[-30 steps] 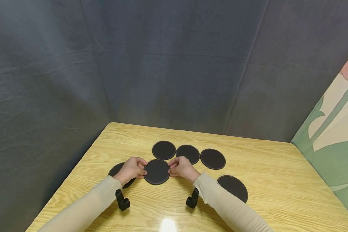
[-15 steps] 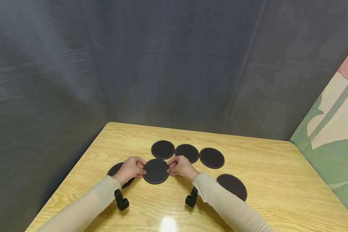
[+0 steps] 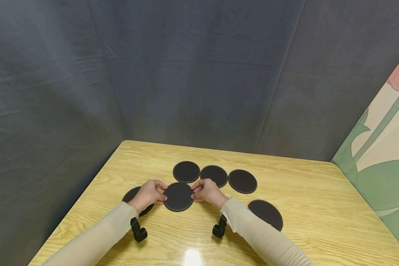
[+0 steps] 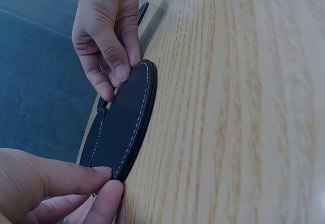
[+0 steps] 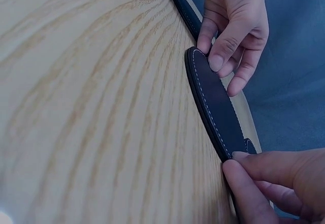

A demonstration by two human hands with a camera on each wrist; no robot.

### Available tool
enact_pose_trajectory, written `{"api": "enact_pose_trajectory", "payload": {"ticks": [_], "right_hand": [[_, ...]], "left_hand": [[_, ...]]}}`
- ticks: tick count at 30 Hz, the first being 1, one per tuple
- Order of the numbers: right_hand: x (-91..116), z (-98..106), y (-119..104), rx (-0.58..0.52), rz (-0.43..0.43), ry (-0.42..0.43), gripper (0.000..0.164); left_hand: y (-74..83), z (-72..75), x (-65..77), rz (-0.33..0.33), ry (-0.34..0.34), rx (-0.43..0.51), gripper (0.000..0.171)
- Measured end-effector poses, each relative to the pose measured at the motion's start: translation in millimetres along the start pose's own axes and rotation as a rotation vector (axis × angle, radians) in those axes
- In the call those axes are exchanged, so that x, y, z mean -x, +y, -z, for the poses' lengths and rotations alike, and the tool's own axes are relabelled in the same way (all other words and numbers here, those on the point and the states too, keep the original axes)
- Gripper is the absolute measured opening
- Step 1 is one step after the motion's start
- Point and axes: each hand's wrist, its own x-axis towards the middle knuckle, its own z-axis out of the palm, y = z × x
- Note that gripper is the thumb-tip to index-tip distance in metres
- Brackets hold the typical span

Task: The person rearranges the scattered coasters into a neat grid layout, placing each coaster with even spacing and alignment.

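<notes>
A round black coaster [image 3: 178, 197] with pale stitching around its rim lies on the wooden table between both hands. My left hand [image 3: 149, 194] pinches its left edge between thumb and fingers. On the opposite edge, my right hand [image 3: 208, 192] has the same kind of pinch. The left wrist view shows the left thumb [image 4: 86, 178] on top of the rim, and the coaster's side [image 4: 147, 117] looks layered. Close behind it lies another coaster [image 3: 186, 171], whose rim comes right up to the held one's. The right hand partly covers a second back coaster [image 3: 216, 174].
A third coaster [image 3: 243, 181] continues the back row to the right. One coaster [image 3: 131, 194] lies partly under the left hand, another [image 3: 266, 214] beside the right sleeve. Grey fabric [image 3: 193, 92] hangs behind the wooden table [image 3: 319, 207]. Each wrist carries a black camera mount [image 3: 139, 231].
The head view has shifted very slightly. Both hands keep their hold on the coaster, and nothing on the table has visibly moved.
</notes>
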Motion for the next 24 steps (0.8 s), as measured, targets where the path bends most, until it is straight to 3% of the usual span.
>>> {"api": "enact_pose_trajectory", "payload": {"ticks": [11, 24], "right_hand": [[-22, -1, 28, -0.016, -0.009, 0.004, 0.025], [-23, 1, 28, -0.016, -0.008, -0.001, 0.023]], "left_hand": [[1.1, -0.1, -0.1, 0.007, 0.001, -0.004, 0.035], [1.1, -0.2, 0.0, 0.007, 0.006, -0.007, 0.034]]}}
